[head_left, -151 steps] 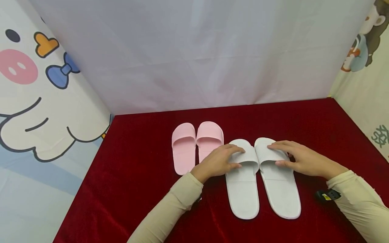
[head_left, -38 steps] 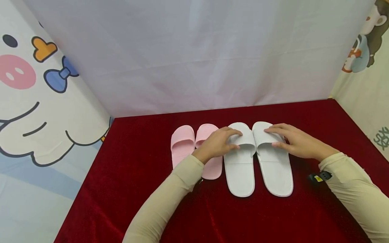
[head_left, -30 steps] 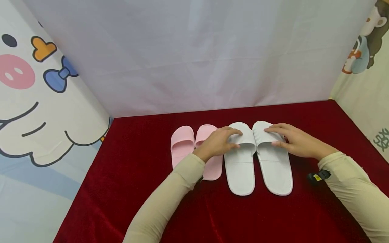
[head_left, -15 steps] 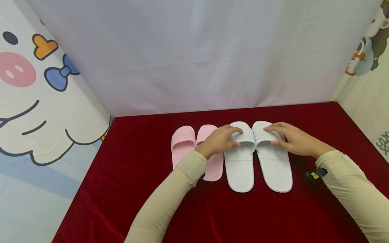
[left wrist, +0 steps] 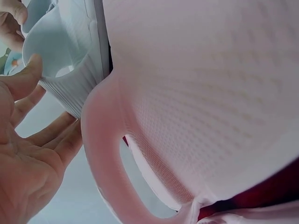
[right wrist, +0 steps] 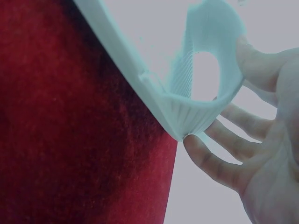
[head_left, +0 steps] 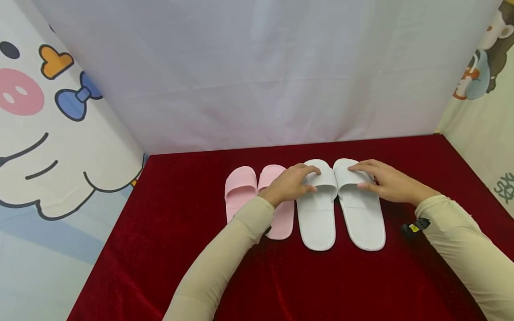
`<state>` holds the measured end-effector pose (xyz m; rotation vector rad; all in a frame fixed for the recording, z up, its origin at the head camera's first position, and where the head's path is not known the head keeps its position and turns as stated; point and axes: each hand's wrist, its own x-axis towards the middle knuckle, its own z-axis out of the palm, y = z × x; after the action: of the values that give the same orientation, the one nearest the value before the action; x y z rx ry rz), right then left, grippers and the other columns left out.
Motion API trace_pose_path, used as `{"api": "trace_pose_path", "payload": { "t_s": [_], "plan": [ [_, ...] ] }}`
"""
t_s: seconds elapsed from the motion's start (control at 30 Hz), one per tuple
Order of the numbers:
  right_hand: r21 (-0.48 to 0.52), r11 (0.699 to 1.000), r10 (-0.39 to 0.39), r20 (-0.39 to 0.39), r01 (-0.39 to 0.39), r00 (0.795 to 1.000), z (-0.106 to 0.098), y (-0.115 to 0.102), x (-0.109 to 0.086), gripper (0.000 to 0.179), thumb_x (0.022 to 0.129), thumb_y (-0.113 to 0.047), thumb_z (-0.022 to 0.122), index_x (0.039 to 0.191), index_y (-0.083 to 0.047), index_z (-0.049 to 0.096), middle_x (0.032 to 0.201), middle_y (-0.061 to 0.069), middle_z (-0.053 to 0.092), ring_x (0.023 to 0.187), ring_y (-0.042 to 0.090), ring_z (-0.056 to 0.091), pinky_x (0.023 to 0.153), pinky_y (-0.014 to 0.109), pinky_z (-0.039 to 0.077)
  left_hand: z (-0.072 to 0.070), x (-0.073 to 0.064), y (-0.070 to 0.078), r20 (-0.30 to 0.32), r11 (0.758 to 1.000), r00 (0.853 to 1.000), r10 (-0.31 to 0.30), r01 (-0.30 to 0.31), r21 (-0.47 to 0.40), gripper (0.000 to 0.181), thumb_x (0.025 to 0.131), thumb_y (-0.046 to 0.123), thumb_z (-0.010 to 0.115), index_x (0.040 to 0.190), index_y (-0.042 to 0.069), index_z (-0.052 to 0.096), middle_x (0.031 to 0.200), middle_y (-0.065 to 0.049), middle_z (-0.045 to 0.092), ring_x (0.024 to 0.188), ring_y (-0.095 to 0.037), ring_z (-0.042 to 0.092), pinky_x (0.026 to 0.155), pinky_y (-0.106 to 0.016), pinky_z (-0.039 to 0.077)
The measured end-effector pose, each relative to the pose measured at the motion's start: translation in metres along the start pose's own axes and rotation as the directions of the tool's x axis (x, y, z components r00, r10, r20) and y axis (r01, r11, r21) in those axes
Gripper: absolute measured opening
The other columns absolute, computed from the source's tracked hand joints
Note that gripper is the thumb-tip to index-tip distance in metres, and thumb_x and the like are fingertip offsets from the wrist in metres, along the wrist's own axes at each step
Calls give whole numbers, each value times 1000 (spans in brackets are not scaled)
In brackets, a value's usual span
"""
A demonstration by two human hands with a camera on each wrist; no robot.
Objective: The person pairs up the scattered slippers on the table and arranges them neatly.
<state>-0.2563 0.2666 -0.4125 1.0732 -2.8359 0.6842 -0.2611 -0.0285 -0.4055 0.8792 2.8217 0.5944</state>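
Note:
Two white slippers lie side by side on the red cloth in the head view, toes pointing away. My left hand [head_left: 291, 183] grips the strap of the left white slipper [head_left: 317, 225], thumb at the strap's opening edge and fingers over its ribbed side. My right hand [head_left: 395, 183] holds the right white slipper [head_left: 363, 223] by its strap in the same way. In the right wrist view, fingertips touch the strap's [right wrist: 231, 56] outer side. Left of the white pair sit two pink slippers, the left one [head_left: 242, 178] and the right one [head_left: 283, 220], partly hidden by my left wrist.
Red velvet cloth [head_left: 341, 285] covers the table. A pale curtain [head_left: 281, 89] rises behind its far edge. Printed cartoon panels stand at the left [head_left: 48, 156] and right [head_left: 494, 125]. The right pink slipper is close beside the left white one.
Over five seconds both hands have slid the white slippers away from me, their toes now about level with the pink pair's. In the last second they moved only slightly farther. The pink slippers stayed put.

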Motion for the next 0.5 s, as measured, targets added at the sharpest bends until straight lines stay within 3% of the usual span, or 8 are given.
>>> {"api": "trace_pose_path", "payload": {
  "t_s": [0.5],
  "plan": [
    [-1,1000,30,36,-30,999,2,9,8,44,93,-17,70,135,-7,59,134,21,57,122,36,54,95,53,48,3,9,-3,13,999,999,-38,37,19,46,92,32,72,135,25,57,140,-8,56,126,-20,56,102,-37,49]
  ]
}}
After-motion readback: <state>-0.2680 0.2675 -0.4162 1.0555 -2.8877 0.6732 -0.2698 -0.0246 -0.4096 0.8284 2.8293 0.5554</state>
